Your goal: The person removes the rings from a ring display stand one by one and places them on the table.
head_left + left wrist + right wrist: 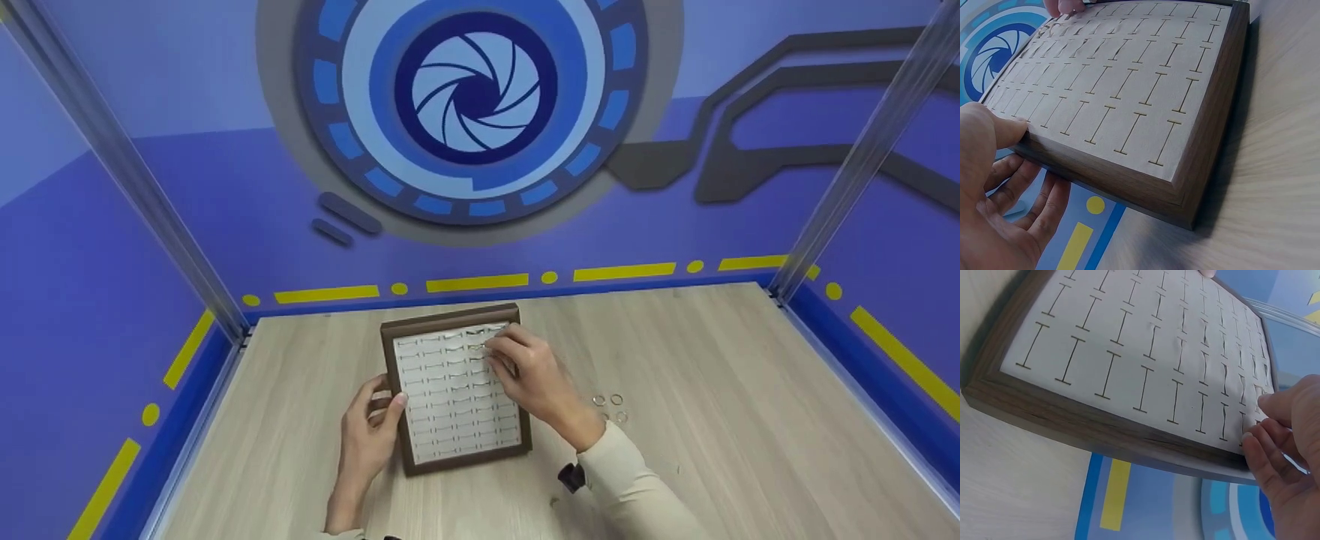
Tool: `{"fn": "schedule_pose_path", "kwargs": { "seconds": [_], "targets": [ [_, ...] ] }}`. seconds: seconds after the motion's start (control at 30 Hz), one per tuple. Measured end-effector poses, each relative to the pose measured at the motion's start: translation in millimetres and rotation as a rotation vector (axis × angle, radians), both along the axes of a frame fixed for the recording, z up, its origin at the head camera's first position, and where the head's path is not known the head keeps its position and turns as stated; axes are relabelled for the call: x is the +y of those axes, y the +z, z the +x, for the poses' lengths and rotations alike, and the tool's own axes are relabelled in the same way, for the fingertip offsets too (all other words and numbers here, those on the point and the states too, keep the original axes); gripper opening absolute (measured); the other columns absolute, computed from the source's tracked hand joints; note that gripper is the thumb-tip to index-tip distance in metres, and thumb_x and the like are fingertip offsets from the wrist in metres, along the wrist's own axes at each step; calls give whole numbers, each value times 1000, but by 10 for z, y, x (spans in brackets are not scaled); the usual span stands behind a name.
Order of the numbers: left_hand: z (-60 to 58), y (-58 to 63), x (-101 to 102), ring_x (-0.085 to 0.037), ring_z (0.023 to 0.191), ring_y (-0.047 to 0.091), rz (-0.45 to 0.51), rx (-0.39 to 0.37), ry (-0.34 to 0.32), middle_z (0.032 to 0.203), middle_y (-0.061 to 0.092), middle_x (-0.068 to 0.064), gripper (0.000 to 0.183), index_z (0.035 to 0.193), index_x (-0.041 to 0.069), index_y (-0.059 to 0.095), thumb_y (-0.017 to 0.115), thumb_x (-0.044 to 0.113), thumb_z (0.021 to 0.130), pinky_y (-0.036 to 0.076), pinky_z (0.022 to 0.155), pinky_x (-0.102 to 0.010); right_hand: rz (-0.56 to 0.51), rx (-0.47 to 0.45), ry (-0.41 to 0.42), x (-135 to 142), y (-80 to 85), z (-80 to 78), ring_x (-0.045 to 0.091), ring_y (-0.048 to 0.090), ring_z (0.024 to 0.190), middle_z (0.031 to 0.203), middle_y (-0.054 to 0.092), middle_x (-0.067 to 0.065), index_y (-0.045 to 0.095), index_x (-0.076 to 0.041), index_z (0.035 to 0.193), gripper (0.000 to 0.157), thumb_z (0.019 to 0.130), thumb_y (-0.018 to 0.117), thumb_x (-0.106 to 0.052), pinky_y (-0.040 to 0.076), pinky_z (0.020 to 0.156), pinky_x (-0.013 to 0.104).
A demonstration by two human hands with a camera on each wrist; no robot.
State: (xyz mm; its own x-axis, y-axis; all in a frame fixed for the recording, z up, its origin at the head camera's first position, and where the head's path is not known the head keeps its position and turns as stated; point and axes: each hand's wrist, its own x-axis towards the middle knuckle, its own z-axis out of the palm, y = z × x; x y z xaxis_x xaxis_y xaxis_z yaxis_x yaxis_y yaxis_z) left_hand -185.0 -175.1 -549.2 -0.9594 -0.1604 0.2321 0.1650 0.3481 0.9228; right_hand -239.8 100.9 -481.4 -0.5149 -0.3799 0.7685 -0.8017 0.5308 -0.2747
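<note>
A ring display tray [463, 397] with a brown wooden frame and a pale slotted pad stands tilted up above the table. My left hand [369, 427] grips its left edge, thumb [1008, 132] on the front and fingers behind. My right hand [532, 375] is at the upper right of the pad, thumb and fingertips together at a slot. They pinch a small gold-toned ring [1259, 392], mostly hidden by the fingertips. Several slots near the top right bulge slightly. Most slots [1145, 135] nearer the bottom lie flat.
Several loose rings [616, 400] lie on the wooden table [712, 390] to the right of the tray, partly behind the right forearm. A tiny dark bit [554, 501] lies near the front. Blue printed walls [187, 225] with metal corner posts [855, 165] enclose the table.
</note>
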Motion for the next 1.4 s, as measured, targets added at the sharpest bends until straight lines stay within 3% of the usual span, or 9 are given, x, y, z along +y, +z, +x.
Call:
{"fn": "schedule_pose_path", "kwargs": {
  "seconds": [0.27, 0.77, 1.23, 1.4],
  "targets": [
    [5, -13, -3, -27, 111, 70, 0, 39, -7, 132, 66, -15, 42, 145, 5, 60, 69, 18, 107, 62, 98, -37, 12, 36, -63, -82, -13, -21, 14, 69, 83, 97, 70, 2, 77, -9, 101, 16, 89, 85, -1, 61, 71, 25],
    [0, -22, 12, -28, 111, 70, 4, 27, -11, 132, 66, -15, 43, 145, 6, 60, 70, 20, 106, 62, 99, -38, 6, 109, -156, -176, -61, -73, 17, 66, 74, 89, 70, 1, 78, -10, 94, 16, 85, 87, 1, 57, 62, 29],
    [-6, -12, 13, -27, 111, 70, 10, 28, -6, 131, 65, -14, 41, 144, 6, 61, 70, 17, 106, 62, 98, -37, -3, 115, -115, -173, -49, -73, 19, 64, 84, 96, 71, -1, 75, -11, 95, 17, 89, 84, 2, 60, 69, 33],
    [-2, -12, 8, -27, 111, 69, 17, 28, -4, 131, 65, -14, 41, 144, 6, 61, 70, 15, 105, 62, 98, -37, 12, 94, -98, -163, -33, -61, 18, 66, 83, 97, 72, 0, 76, -10, 96, 5, 100, 75, -8, 60, 69, 33]
  ]
}}
